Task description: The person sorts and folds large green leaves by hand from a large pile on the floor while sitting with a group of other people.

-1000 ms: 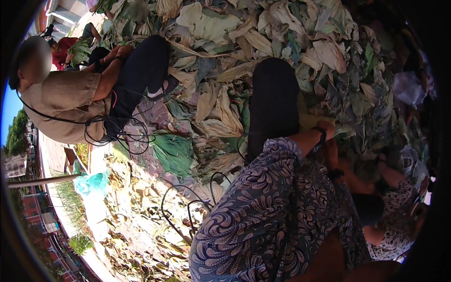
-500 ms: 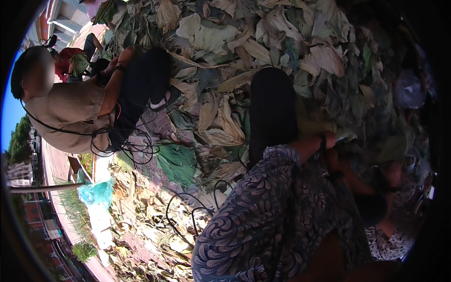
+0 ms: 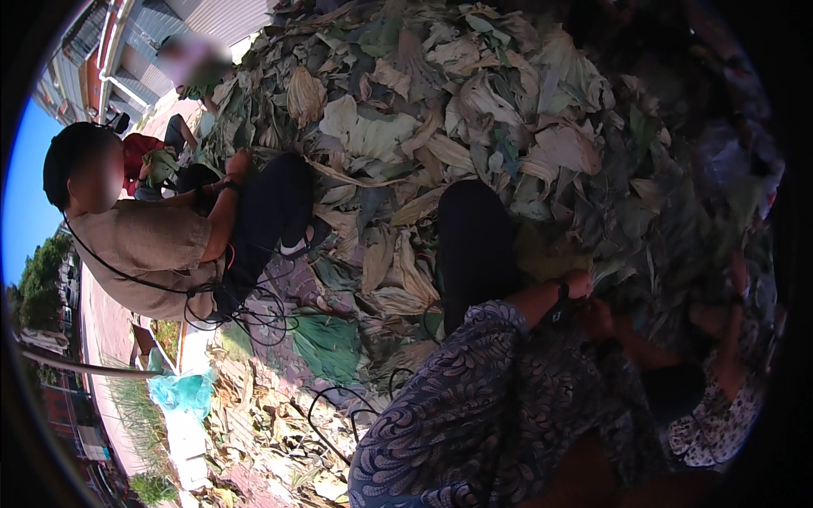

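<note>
My left hand (image 3: 578, 284), with a dark watch on its wrist, is closed at the edge of a yellowish-green leaf (image 3: 549, 256) in front of my bent knee. Just below it, my right hand (image 3: 596, 319) is also closed, its fingers close to the left ones. What the right fingers grip is lost in shadow. A wide heap of dry, pale and greenish leaves (image 3: 373, 135) spreads beyond both hands. My patterned sleeve (image 3: 474, 372) and dark trouser knee (image 3: 476, 245) frame them.
On the left a person in a brown shirt (image 3: 144, 250) sits by the heap, with looped black cable (image 3: 246, 313) behind. More people sit farther back. Close on my right is another person's arm (image 3: 728, 360). A green leaf bundle (image 3: 329, 347) and a teal plastic bag (image 3: 182, 391) lie to the left.
The view has shifted, so the seated person and the heap appear lower. My hands have come closer together and nearer to my body; the yellowish leaf remains beside the left one.
</note>
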Demonstrator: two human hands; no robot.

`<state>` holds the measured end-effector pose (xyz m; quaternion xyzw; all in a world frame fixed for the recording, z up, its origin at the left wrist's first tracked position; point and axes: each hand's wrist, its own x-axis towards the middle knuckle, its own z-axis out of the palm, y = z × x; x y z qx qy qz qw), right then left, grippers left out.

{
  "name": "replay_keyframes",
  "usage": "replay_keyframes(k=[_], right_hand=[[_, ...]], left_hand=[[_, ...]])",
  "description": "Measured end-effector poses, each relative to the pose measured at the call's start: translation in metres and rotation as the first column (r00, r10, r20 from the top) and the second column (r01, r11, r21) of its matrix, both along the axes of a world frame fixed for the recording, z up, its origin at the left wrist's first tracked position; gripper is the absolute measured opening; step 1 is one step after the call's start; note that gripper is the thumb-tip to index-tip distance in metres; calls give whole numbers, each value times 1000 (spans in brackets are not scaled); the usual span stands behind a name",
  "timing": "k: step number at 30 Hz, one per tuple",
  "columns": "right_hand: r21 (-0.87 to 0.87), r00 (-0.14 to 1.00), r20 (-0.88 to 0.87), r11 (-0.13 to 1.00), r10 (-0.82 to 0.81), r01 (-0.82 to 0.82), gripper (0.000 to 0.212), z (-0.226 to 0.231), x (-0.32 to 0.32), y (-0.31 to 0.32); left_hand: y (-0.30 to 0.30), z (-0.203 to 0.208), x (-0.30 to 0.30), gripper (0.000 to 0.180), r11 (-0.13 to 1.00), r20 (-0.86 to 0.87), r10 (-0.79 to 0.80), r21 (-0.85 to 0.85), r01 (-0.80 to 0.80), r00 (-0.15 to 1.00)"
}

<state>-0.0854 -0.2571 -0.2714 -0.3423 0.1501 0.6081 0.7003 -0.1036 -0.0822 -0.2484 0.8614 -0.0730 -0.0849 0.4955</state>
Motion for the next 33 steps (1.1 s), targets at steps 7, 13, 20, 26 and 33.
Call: replay_keyframes(k=[7, 13, 20, 26, 33], right_hand=[[126, 962, -265, 991, 67, -34, 24, 21, -1, -2], [-269, 158, 961, 904, 228, 333, 11, -3, -11, -12], [110, 760, 214, 788, -614, 605, 5, 66, -19, 17], [91, 748, 235, 780, -621, 619, 8, 97, -21, 28], [-85, 752, 589, 903, -296, 422, 12, 82, -21, 22]], left_hand=[[3, 15, -12, 16, 997, 48, -25, -68, 28, 999], [5, 29, -8, 20, 996, 28, -89, -3, 89, 996], [21, 28, 1, 26, 815, -341, -56, -558, -154, 938], [24, 36, -4, 23, 735, -578, 72, -520, -435, 813], [23, 35, -3, 19, 957, -2, 183, 230, -178, 983]])
